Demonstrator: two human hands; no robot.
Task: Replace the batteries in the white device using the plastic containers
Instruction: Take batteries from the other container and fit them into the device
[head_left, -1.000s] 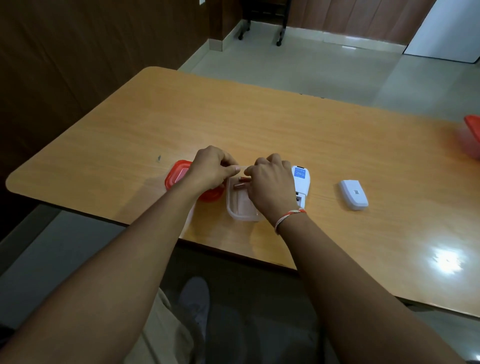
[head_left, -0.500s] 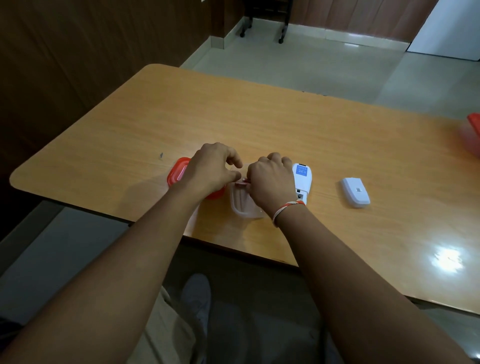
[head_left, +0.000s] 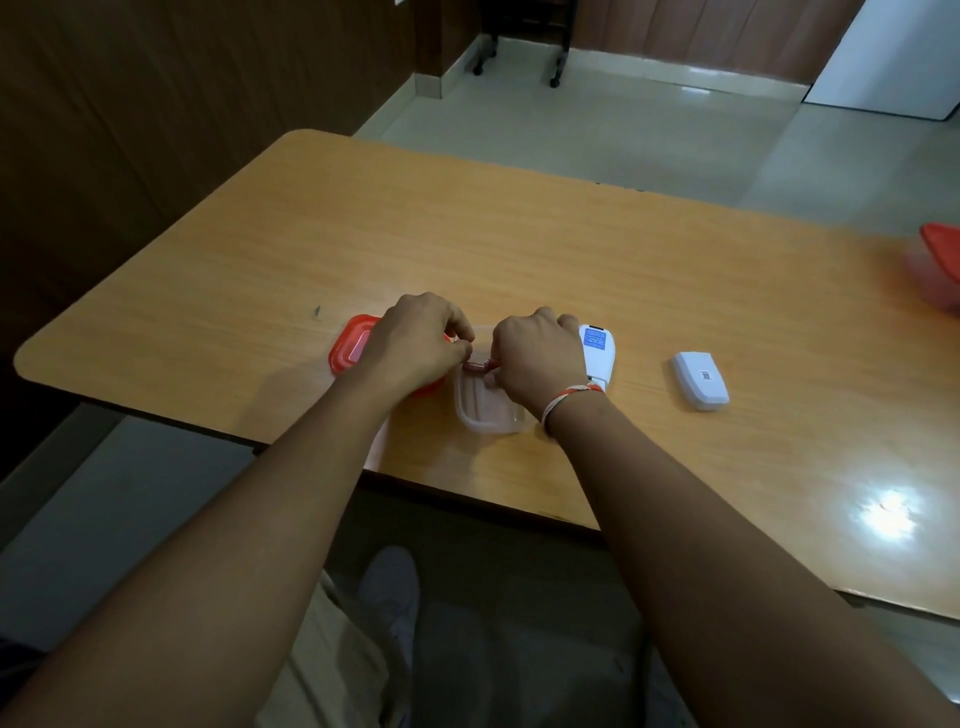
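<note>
Pinching one battery (head_left: 478, 365) together, left hand (head_left: 418, 345) and right hand (head_left: 535, 358) hover over one clear container (head_left: 483, 410).

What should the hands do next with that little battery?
Probably carry the battery, pinched between the left hand and right hand over the clear container, to the white device lying just right. Its cover lies apart, so the slot seems open.

Wooden table in a panelled room.
Dark wood panelling (head_left: 171, 104) fills the upper left; pale glossy floor tiles (head_left: 623, 130) spread behind the orange-brown table (head_left: 519, 244), glare at lower right.
</note>
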